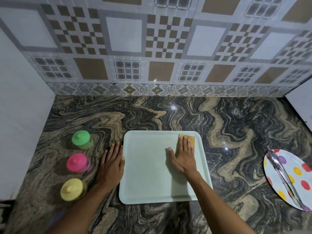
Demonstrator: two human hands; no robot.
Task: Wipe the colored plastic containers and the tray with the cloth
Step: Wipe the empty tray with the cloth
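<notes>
A pale green tray (146,174) lies flat on the marbled counter. My right hand (183,156) rests flat on a tan cloth (191,138) at the tray's far right corner, fingers spread over it. My left hand (112,163) lies flat on the counter against the tray's left rim, thumb on the rim, holding nothing. Left of it stand three lidded plastic containers in a column: green (82,139) farthest, pink (78,163) in the middle, yellow (73,189) nearest.
A white plate with coloured dots (297,169) sits at the right edge, with metal tongs (283,176) lying across it. A tiled wall closes the back; white panels stand at the left and far right. Bare counter (168,112) lies between tray and wall.
</notes>
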